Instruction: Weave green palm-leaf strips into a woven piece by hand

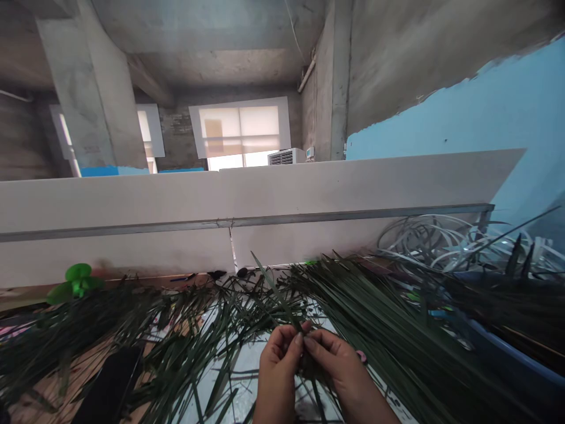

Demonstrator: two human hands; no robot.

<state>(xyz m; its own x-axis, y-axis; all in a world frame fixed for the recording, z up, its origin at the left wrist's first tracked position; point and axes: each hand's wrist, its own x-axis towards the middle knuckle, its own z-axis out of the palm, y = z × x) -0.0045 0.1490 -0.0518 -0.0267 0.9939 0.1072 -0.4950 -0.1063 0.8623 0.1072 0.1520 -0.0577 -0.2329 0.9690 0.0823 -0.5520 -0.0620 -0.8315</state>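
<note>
A long green leaf strip (274, 288) rises up and to the left from between my fingertips at the lower middle of the view. My left hand (280, 365) pinches it with thumb and forefinger. My right hand (335, 362) closes on the same strip, its fingertips touching those of the left. Darker green leaf material hangs below the two hands, partly hidden by them. Around them lie loose cut leaf strips (212, 335) to the left and a thick bundle of long green leaves (366, 312) to the right.
A black flat object (110, 383) lies at the lower left, with a bright green plastic item (78, 280) behind it. Coiled white strips (424, 241) and a blue tub (512, 350) are at the right. A white panel (132, 206) stands across the back.
</note>
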